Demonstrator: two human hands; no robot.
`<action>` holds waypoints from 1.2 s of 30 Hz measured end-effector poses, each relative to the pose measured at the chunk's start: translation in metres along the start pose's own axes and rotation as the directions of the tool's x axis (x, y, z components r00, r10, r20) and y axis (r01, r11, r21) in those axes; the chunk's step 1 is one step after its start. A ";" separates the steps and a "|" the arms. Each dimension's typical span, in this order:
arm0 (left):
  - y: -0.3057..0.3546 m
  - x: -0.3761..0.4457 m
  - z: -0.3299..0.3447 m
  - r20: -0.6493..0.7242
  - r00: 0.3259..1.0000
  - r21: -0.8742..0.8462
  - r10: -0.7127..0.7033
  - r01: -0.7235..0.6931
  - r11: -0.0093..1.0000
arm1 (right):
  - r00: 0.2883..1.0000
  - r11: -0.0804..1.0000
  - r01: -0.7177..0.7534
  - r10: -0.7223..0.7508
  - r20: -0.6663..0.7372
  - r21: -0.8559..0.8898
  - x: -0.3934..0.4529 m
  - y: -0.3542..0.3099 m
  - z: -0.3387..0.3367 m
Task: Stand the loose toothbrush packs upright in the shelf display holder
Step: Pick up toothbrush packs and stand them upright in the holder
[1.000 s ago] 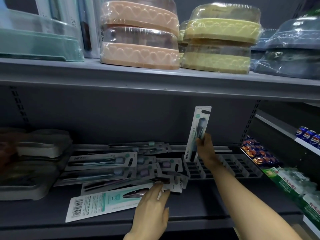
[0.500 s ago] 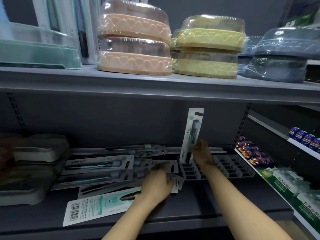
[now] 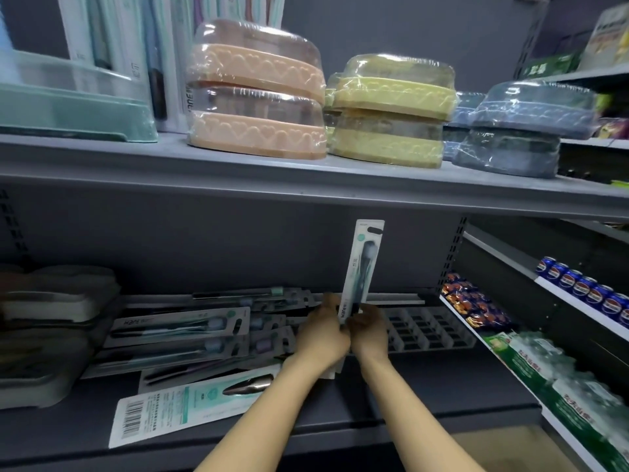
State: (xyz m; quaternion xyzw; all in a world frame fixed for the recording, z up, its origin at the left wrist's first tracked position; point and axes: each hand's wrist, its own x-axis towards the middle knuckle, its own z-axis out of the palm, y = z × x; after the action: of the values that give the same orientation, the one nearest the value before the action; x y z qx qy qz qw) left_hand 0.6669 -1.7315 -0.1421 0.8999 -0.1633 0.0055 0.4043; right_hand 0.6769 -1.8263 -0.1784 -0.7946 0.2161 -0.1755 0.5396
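Grey metal store shelving against a grey back panel (image 3: pixel 211 247). Upper shelf (image 3: pixel 238 178): a teal tray (image 3: pixel 68 110) at the left edge, then shrink-wrapped stacked boxes in peach (image 3: pixel 255 107), yellow (image 3: pixel 391 114) and blue-grey (image 3: pixel 517 131) toward the right edge. A perforated upright (image 3: pixel 451 253) closes the bay's right side. Adjoining shelves on the right carry blue cans (image 3: pixel 585 291), orange packets (image 3: pixel 476 308) and green-labelled packs (image 3: pixel 551 379). Pale trays (image 3: pixel 51 301) are stacked at the lower shelf's left edge

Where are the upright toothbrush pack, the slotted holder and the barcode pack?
Upright toothbrush pack (image 3: pixel 361 267), head view, middle of card.
Slotted holder (image 3: pixel 425 330), head view, bare grid right of hands.
Barcode pack (image 3: pixel 163 412), head view, white card back.
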 end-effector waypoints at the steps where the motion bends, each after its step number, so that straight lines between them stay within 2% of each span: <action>1: -0.002 -0.002 -0.005 -0.007 1.000 -0.005 -0.004 0.004 1.000 | 1.000 1.000 0.003 -0.003 -0.010 0.016 -0.005 -0.004 0.005; 4: -0.014 -0.007 -0.026 -0.030 0.999 -0.007 -0.012 0.012 1.000 | 1.000 0.996 0.018 -0.018 0.001 0.083 -0.024 -0.023 0.020; 7: -0.034 -0.014 -0.051 -0.046 0.998 0.008 -0.035 0.035 0.999 | 0.999 0.999 0.046 -0.046 0.012 -0.005 -0.041 -0.037 0.044; 9: -0.051 -0.021 -0.069 -0.048 0.997 0.038 -0.063 0.065 0.997 | 0.995 0.997 0.055 -0.050 0.088 -0.057 -0.054 -0.045 0.064; 13: -0.089 -0.031 -0.105 -0.085 0.991 0.125 -0.102 0.112 0.986 | 0.945 0.928 0.170 -0.058 0.321 -0.332 -0.076 -0.054 0.106; 17: -0.131 -0.040 -0.127 -0.080 0.981 0.174 -0.179 0.191 0.966 | 0.893 0.740 0.313 -0.016 0.450 -0.595 -0.093 -0.050 0.145; 21: -0.164 -0.044 -0.132 -0.059 0.970 0.293 -0.236 0.242 0.925 | 0.917 0.661 0.307 -0.013 0.400 -0.684 -0.104 -0.048 0.155; 26: -0.185 -0.046 -0.129 -0.025 0.972 0.365 -0.233 0.226 0.903 | 0.940 0.612 0.283 -0.024 0.341 -0.738 -0.107 -0.051 0.160; 31: -0.194 -0.042 -0.123 -0.040 0.979 0.404 -0.198 0.197 0.893 | 0.953 0.633 0.273 -0.075 0.294 -0.724 -0.106 -0.053 0.162; 36: -0.190 -0.036 -0.130 -0.020 0.989 0.405 -0.147 0.142 0.903 | 0.939 0.719 0.332 -0.191 0.286 -0.611 -0.105 -0.055 0.152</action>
State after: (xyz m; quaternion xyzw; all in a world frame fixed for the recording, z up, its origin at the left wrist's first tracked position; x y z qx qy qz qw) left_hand 0.7050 -1.5086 -0.1979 0.9737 -0.0936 0.0044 0.2075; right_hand 0.6743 -1.6338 -0.1864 -0.9679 0.0924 -0.0826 0.2186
